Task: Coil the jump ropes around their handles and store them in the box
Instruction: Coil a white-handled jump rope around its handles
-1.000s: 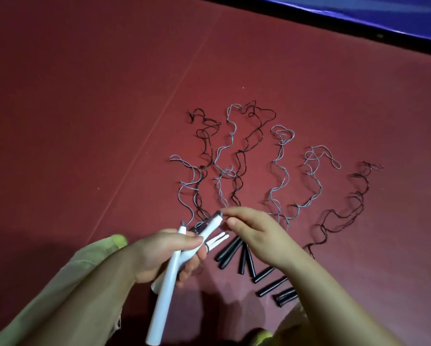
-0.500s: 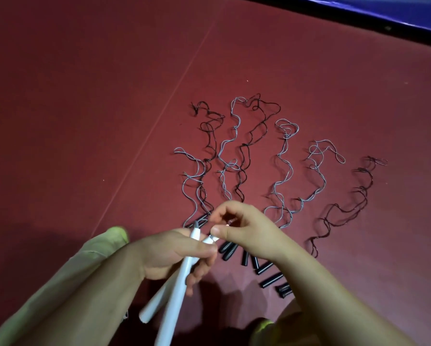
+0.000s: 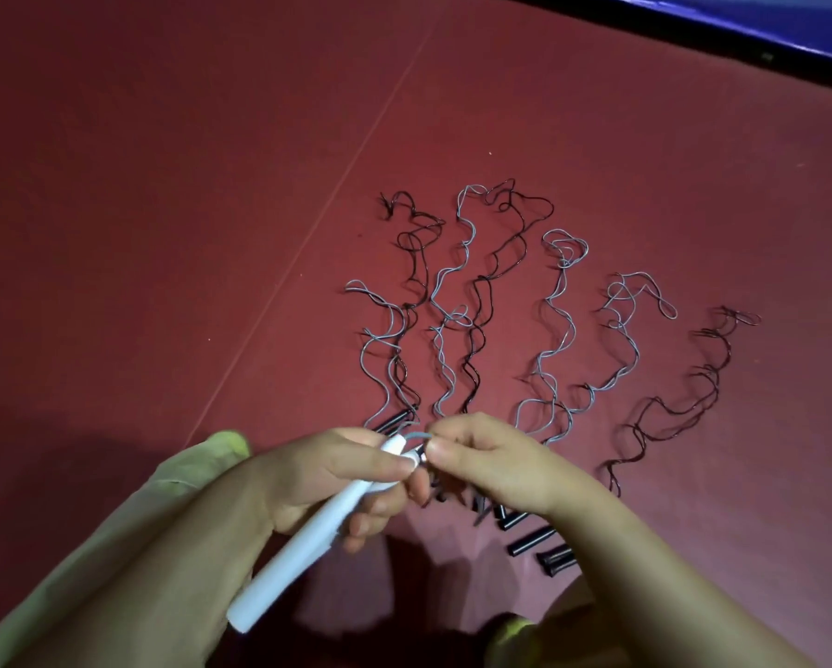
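Closest to the person, at about 7 o'clock, the left hand [image 3: 337, 479] wraps its fingers around a pair of white handles [image 3: 308, 532]. They are held together like one fat stick, pointing up toward the middle. That is probably so the cord can be wound round both at once.

Right at the tips of the handles, the right hand [image 3: 491, 465] pinches a thin grey cord [image 3: 416, 435] between thumb and first finger. The cord makes a small loop there — it looks like the very start of the coiling. The two hands almost touch, which likely keeps the cord tight and easy to steer.

Just under and past the right wrist, at about 5 o'clock, several black handles [image 3: 532, 542] lie in a row on the red floor [image 3: 163, 233]. One more black handle peeks out near the left hand's knuckles.

Farther out, from 12 to 2 o'clock, the loose ropes [image 3: 556, 330] stretch away from the handles. Some are grey, some are black. All are thin and very wiggly, as if they had been coiled once, and a few cross over each other. They are not wound yet.

No box shows anywhere, so I cannot tell where it is.

At the far top right runs a blue edge [image 3: 741, 21].
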Demonstrator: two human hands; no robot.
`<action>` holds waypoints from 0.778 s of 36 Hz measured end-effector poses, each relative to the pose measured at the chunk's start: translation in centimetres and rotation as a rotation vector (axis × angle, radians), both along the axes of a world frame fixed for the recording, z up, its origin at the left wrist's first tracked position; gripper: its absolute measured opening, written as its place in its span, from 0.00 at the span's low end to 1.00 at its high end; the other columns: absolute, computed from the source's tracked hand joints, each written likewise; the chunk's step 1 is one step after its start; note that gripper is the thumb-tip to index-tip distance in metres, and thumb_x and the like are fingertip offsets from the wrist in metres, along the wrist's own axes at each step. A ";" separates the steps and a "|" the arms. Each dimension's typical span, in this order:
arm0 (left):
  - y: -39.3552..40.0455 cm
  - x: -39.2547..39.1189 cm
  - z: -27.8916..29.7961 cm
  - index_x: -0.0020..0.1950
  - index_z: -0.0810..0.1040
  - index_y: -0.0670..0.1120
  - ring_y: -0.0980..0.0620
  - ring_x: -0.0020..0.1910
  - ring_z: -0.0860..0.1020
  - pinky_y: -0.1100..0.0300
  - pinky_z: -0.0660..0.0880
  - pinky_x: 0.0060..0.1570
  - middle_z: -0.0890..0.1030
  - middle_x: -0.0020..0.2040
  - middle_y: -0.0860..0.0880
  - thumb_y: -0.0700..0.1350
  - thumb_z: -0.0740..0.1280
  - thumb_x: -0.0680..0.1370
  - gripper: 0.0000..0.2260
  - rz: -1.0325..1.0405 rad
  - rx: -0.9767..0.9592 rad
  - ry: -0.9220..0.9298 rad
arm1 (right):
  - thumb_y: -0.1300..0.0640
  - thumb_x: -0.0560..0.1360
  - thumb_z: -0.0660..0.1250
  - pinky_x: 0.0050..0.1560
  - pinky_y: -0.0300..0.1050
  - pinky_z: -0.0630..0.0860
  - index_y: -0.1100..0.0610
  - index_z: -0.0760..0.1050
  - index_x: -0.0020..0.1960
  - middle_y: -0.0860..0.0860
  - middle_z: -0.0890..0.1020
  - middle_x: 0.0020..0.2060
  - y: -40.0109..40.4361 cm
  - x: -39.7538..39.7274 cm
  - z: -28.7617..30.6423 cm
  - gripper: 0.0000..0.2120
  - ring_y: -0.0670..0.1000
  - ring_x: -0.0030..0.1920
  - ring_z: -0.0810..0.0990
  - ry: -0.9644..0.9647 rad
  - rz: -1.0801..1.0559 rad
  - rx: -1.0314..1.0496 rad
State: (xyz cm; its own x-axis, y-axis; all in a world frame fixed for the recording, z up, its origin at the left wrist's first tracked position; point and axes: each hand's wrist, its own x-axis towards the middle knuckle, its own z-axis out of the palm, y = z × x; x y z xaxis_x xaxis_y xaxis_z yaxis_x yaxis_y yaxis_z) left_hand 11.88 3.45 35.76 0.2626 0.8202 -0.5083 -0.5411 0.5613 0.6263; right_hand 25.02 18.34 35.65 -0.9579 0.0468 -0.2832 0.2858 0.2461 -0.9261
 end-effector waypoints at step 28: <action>0.3 -2.0 -0.9 0.58 0.80 0.44 0.58 0.21 0.63 0.67 0.63 0.21 0.64 0.27 0.52 0.42 0.75 0.64 0.22 0.566 0.121 -0.020 | 0.34 0.75 0.43 0.42 0.40 0.72 0.53 0.73 0.49 0.40 0.78 0.37 -1.8 -1.1 3.4 0.29 0.40 0.38 0.75 -0.151 0.042 0.359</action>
